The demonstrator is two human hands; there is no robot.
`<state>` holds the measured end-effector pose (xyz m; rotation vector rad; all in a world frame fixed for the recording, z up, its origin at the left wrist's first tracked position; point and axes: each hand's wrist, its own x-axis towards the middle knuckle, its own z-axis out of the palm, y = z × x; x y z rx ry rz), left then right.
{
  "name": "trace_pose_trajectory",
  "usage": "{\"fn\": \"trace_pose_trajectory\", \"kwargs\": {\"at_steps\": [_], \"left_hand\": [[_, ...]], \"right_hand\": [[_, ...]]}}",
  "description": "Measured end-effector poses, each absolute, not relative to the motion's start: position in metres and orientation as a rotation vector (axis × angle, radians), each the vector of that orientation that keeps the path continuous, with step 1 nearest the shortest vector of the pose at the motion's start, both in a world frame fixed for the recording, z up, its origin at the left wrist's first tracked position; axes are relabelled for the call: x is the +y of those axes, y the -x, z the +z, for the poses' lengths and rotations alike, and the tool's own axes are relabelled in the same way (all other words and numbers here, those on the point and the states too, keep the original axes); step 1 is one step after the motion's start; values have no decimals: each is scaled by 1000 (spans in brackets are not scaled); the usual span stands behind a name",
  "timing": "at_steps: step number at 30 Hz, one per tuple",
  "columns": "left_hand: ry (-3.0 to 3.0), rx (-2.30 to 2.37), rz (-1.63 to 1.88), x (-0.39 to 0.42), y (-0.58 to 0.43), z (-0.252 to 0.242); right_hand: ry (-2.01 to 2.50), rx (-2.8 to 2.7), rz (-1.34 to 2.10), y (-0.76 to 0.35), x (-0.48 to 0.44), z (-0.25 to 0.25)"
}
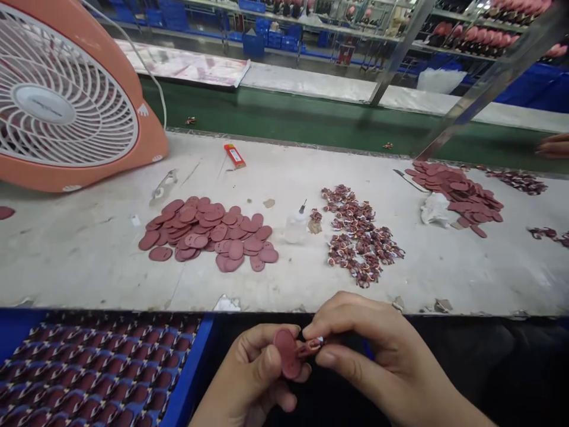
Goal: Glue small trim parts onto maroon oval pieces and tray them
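Note:
My left hand (262,370) pinches a flat, dark red oval piece (287,353) between thumb and fingers, below the table's front edge. My right hand (368,356) closes thumb and forefinger on a small brown part (311,347) with pale and gold bits. The inner end of that part touches the oval's right side; whether the two are joined I cannot tell. A heap of similar ovals (208,231) lies on the table beyond my left hand. Beyond my right hand is a pile of small brown parts (360,234).
A blue crate (189,379) at lower left holds rows of ovals with parts attached. Between the piles stands a small clear bottle (296,228). An orange fan (149,130), a red box (235,155), a second oval heap (457,190) and another person's hand (553,146) are farther off.

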<state>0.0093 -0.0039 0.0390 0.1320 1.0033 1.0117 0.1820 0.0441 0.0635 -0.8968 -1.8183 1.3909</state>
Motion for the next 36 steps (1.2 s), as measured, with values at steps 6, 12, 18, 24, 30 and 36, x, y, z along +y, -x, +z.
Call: {"fn": "trace_pose_trajectory", "kwargs": {"at_steps": [6,12,18,24,30,36], "left_hand": [[-145,983,997,-5,-9,40],[-146,958,978,-6,-8,36],[-154,941,960,-5,-8,32],[-145,924,976,-5,-8,24],[-109,951,969,-4,-9,23],[-102,946,978,-4,-9,22]], "right_hand": [[896,-1912,1371,-182,43,65],[905,-1997,1338,-181,45,69],[870,-2144,1275,-183,50,76],[852,-2178,1258,-179,54,74],[859,-2196,1237,-177,55,72],[864,-2215,1258,-178,54,71]]}}
